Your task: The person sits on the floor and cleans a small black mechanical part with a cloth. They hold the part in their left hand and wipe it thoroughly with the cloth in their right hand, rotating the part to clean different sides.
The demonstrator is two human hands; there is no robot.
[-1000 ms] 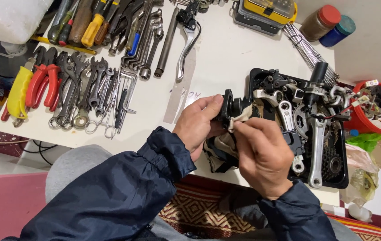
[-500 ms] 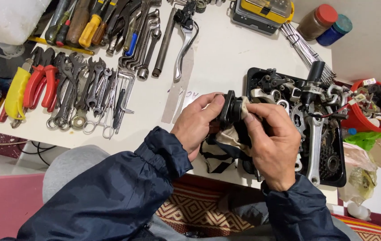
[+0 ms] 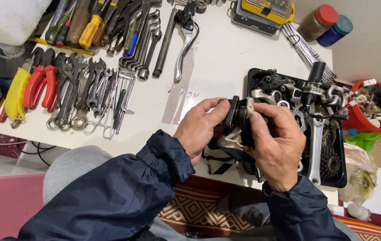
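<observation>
My left hand (image 3: 201,129) grips a small black metal part (image 3: 233,114) from the left, above the white table's front edge. My right hand (image 3: 277,145) presses a dirty cloth (image 3: 228,149) against the same part from the right, thumb on top. The cloth hangs down below both hands. Just behind and to the right lies a black tray (image 3: 342,178) filled with bicycle parts, cranks and sprockets.
Rows of wrenches (image 3: 94,91), red pliers (image 3: 43,85) and screwdrivers (image 3: 88,29) cover the table's left side. A brake lever (image 3: 184,42) lies at the top centre, a yellow case (image 3: 266,13) behind it. A red tub (image 3: 369,114) and spokes (image 3: 306,49) are at right.
Both hands rose slightly and closed together around the black part. The right hand moved from below the part to wrap the cloth over it.
</observation>
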